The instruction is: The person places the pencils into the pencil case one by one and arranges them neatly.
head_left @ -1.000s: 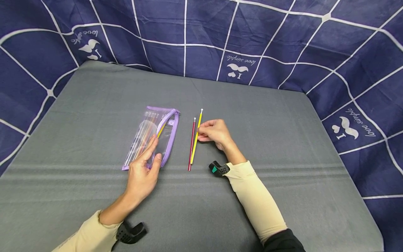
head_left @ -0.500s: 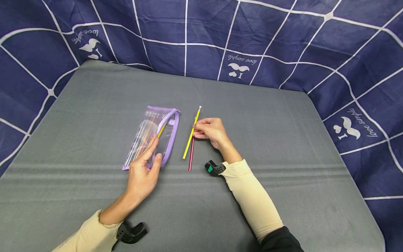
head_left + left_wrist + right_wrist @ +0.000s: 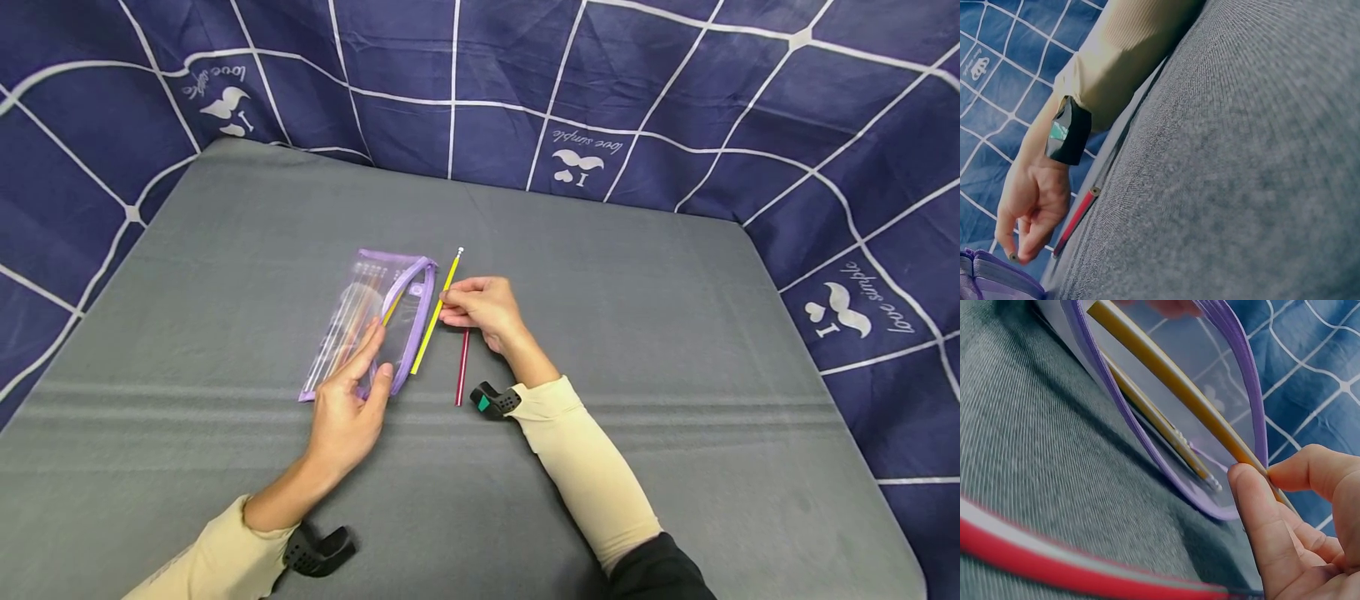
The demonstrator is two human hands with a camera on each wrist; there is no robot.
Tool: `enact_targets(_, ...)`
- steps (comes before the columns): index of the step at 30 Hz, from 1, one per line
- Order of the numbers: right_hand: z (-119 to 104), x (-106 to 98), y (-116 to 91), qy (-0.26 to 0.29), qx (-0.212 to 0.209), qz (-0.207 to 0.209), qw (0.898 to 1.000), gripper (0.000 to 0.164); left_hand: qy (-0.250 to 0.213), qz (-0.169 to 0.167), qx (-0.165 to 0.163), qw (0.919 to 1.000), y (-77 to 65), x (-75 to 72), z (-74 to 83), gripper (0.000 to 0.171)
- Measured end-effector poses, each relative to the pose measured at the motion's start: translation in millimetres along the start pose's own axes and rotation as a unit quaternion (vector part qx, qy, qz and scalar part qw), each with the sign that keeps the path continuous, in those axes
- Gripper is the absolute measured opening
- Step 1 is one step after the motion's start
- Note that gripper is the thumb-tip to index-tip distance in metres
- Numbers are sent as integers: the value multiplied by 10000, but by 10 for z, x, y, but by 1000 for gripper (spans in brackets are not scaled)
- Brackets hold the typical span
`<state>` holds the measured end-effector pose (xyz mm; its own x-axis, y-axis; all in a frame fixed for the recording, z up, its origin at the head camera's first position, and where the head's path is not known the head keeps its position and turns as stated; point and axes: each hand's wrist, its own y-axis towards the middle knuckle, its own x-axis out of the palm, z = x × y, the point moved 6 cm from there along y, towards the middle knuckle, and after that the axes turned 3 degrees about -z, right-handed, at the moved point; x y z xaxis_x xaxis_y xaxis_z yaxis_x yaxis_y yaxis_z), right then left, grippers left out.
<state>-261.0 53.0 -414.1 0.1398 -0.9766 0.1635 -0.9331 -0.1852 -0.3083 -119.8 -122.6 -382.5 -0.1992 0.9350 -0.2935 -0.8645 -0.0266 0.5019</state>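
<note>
My right hand [image 3: 483, 308] pinches a yellow pencil [image 3: 427, 337] between thumb and fingertips. Its white eraser end points away from me; its near end lies beside the purple rim of a clear pencil case [image 3: 352, 312]. My left hand [image 3: 348, 417] holds the near end of that case, thumb by the rim and fingers along the clear panel. The zipped mouth gapes. In the right wrist view the held pencil overlaps the mouth, and yellow pencils [image 3: 1160, 422] show inside. A red pencil [image 3: 462, 371] lies on the table, partly hidden under my right hand.
The grey cloth-covered table [image 3: 637, 333] stretches around the case. Behind it and at its sides hangs a dark blue curtain [image 3: 495, 75] with white grid lines. Black bands [image 3: 321, 552] sit on both wrists.
My right hand has carried the yellow pencil left, away from the red pencil and up to the case's rim. The left hand and the case keep their places.
</note>
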Motion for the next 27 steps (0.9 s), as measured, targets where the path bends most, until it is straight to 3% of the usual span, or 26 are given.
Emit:
enact_targets(10,21,108,-14,81,6,-71,9999,7,-54,-73,-14,10000,5,31,7,44)
enact_targets(21,138,376,-75,138,453,-627,9969,11,8,-155,-37,9999,8,9,2,46)
enact_targets(27,151,423,-102,139,463,-712,9963,7,74,-166,-58,9998,5,15,5,46)
